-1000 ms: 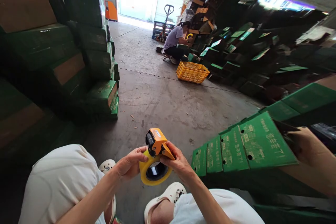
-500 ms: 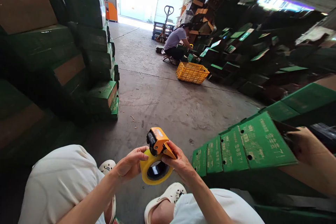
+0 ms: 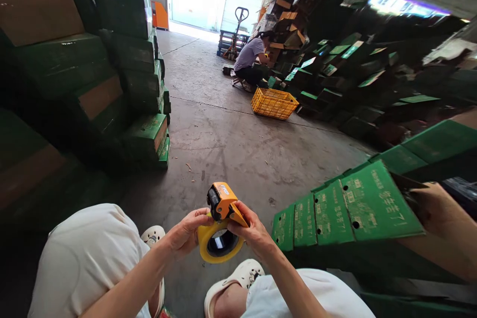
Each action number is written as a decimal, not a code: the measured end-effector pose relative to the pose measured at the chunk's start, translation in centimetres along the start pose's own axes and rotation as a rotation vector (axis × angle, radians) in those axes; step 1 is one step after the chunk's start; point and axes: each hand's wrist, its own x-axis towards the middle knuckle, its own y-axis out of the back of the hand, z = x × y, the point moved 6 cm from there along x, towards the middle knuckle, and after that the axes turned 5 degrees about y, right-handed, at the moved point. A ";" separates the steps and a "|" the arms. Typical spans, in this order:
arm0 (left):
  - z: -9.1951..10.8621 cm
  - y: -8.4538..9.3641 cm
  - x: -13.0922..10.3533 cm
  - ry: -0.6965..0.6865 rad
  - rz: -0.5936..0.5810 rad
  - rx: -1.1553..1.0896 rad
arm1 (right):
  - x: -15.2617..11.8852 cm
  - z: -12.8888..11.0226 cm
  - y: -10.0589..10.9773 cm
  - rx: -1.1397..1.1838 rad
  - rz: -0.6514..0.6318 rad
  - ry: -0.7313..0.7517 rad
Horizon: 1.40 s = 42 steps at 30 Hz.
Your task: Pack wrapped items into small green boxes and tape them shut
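Note:
Between my knees I hold an orange tape dispenser [image 3: 225,198] with a black roller, fitted with a wide roll of yellowish packing tape [image 3: 206,254]. My right hand [image 3: 254,229] is closed around the dispenser's orange frame on the right side. My left hand [image 3: 189,231] pinches at the upper left edge of the tape roll, close below the black roller; its lower fingers are partly behind the roll. Whether the tape's loose end is between those fingertips is too small to tell.
Green cartons [image 3: 376,203] stand in a row at my right, with an open brown flap [image 3: 443,228]. Stacked boxes [image 3: 126,54] rise at the left. Further off are a yellow crate [image 3: 275,103], a crouching person [image 3: 249,54] and a pallet jack [image 3: 238,30]. Concrete floor [image 3: 223,144] lies between.
My left thumb and fingertips have shifted slightly up the roll's edge, toward the roller. The dispenser stays nearly in place. The crouching person's hand has risen.

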 end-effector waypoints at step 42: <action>0.0 -0.4 -0.1 0.012 -0.025 0.049 | -0.2 0.3 -0.2 0.048 0.003 -0.013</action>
